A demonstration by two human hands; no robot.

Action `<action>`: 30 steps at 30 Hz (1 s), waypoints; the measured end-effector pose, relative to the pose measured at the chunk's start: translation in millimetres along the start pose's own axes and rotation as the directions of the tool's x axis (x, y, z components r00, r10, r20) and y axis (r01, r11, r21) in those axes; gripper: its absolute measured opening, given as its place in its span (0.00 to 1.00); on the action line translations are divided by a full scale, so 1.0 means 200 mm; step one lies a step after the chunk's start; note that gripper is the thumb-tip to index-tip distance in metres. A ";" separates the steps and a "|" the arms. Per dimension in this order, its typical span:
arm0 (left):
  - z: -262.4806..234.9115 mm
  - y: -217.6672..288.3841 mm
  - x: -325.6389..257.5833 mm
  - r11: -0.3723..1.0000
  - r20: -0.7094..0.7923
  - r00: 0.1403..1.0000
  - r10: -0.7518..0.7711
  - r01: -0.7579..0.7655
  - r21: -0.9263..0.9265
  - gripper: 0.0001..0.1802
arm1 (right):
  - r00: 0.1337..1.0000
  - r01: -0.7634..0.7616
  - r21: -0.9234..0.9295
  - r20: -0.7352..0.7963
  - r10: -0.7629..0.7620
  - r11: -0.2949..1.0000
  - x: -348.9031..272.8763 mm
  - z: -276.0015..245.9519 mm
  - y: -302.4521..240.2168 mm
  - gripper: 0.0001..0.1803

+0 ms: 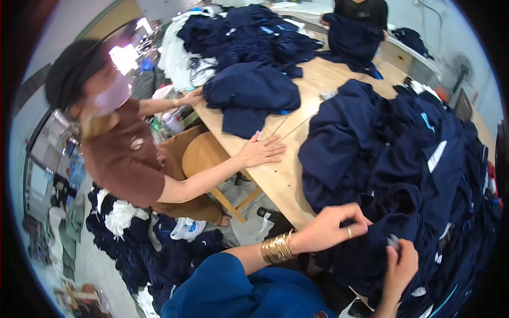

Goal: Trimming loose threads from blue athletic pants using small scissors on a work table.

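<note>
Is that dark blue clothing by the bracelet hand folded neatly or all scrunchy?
Scrunchy, not neatly folded: the navy garment shows loose, uneven creases and a gaping opening near the left hand.

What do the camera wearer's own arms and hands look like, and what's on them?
Both hands are gloveless. The left hand has a gold-coloured ring, stacked gold-coloured bangles at the wrist, and a short blue sleeve above. The right hand shows no jewellery; its sleeve is out of view.

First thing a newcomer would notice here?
The big navy heap covering the right of the table. Next, the gold bangles by the left hand, lower middle. Then the masked co-worker at left, one palm resting on the wood.
</note>
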State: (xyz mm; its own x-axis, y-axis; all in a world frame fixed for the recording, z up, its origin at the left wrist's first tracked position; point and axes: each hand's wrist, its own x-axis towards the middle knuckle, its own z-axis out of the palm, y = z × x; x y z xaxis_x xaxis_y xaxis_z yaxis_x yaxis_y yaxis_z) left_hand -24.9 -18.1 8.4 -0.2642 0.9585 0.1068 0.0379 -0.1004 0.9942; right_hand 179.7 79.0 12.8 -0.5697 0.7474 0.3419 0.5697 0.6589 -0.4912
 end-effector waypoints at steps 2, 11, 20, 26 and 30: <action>-0.15 -0.02 0.02 0.930 -0.209 0.976 0.060 0.021 0.367 0.09 | 0.986 -0.147 0.129 -0.062 0.156 0.981 -0.06 -0.08 0.11 0.09; 0.09 -0.02 0.25 0.811 0.081 0.974 0.211 -0.221 0.541 0.17 | 0.990 -0.131 0.279 -0.010 0.139 0.951 -0.06 -0.01 -0.15 0.22; 0.15 -0.15 0.08 0.814 0.304 0.916 -0.260 0.377 -0.442 0.16 | 0.909 -0.391 0.552 0.105 0.404 0.736 -0.20 -0.05 0.05 0.04; 0.20 -0.15 0.00 0.740 0.295 0.903 -0.313 0.427 -0.520 0.20 | 0.919 -0.372 0.532 0.095 0.383 0.760 -0.24 -0.01 0.02 0.06; 0.19 -0.18 -0.04 0.683 0.317 0.883 -0.345 0.468 -0.561 0.19 | 0.911 -0.375 0.599 0.096 0.401 0.708 -0.20 0.03 -0.04 0.10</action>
State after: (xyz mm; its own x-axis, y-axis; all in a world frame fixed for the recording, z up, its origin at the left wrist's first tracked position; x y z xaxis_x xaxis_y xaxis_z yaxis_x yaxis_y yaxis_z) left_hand 11.9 -12.1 -28.0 0.0586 0.9659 -0.2521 -0.6385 0.2304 0.7344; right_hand 194.4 42.8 -0.5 -0.3475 0.9369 0.0376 0.2619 0.1355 -0.9555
